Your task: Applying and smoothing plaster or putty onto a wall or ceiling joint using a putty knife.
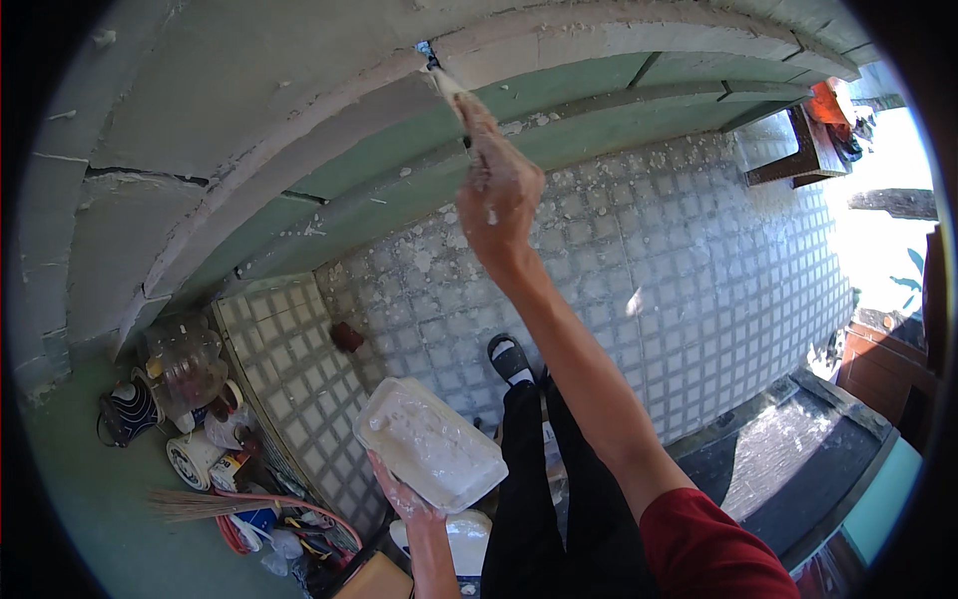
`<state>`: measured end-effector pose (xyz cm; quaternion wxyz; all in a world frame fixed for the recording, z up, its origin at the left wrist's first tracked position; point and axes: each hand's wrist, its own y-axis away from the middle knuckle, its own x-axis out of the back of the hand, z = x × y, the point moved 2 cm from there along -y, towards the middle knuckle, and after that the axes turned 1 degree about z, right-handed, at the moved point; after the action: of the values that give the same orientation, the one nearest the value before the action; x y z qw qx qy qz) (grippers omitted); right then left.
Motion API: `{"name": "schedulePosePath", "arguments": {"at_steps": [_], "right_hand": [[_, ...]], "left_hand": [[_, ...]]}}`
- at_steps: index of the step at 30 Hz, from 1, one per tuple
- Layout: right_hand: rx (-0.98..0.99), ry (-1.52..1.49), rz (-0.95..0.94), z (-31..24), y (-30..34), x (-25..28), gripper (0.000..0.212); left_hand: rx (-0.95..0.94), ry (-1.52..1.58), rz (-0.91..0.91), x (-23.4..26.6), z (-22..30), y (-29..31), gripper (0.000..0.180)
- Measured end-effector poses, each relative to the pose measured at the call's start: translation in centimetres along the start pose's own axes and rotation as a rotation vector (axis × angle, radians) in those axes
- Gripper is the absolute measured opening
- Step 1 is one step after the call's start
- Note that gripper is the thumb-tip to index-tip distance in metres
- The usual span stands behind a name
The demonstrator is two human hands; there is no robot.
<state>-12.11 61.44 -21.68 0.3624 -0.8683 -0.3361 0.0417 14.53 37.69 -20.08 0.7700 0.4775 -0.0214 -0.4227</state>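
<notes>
My left hand (404, 491) grips the near left side of a white plastic tub (371, 407), tilted slightly, with wet white putty (429, 439) inside it. White smears cover the fingers. Stretched up and forward, my right hand (501, 195) is closed on a slim putty-smeared tool (446, 84), its exact kind blurred. The tool's dark tip meets a gap in the pale curved ledge (579, 45) of the wall. White paste also coats this hand.
White splatter marks the tiled floor (639, 290). Bottles (185, 364), a straw broom (185, 504) and a coiled red hose (344, 524) crowd the lower left. A wooden stool (813, 150) stands far right, a dark-topped table (798, 459) near right. Behind the tub sits another white container (467, 539).
</notes>
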Motion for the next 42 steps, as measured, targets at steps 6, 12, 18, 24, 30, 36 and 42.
{"name": "schedulePosePath", "arguments": {"at_steps": [6,12,18,24,30,36,42], "right_hand": [[-0.246,0.034,0.191,5.8,-5.5,6.4,0.049],[-0.093,0.103,0.218,4.2,-3.9,2.5,0.052],[0.052,-0.036,-0.038,0.9,-0.9,0.9,0.049],[-0.238,0.128,0.19,4.2,-3.6,3.9,0.048],[-0.195,-0.044,-0.031,-0.8,-0.1,-3.5,0.044],[-0.116,-0.055,0.113,-0.3,1.5,-2.0,0.049],[-0.302,-0.058,0.254,1.2,-1.1,-2.1,0.049]], "left_hand": [[-0.027,-0.025,0.001,-1.4,0.6,0.8,0.069],[-0.049,-0.026,0.092,-0.6,0.0,0.5,0.065],[-0.03,-0.07,0.026,-1.0,-0.4,0.4,0.063],[-0.063,-0.094,0.057,-1.4,-0.4,0.8,0.064],[-0.013,-0.042,0.053,-1.1,-0.2,0.8,0.065],[-0.046,0.003,0.076,0.3,0.6,0.9,0.066],[-0.014,0.055,0.029,1.1,0.7,1.0,0.064]]}}
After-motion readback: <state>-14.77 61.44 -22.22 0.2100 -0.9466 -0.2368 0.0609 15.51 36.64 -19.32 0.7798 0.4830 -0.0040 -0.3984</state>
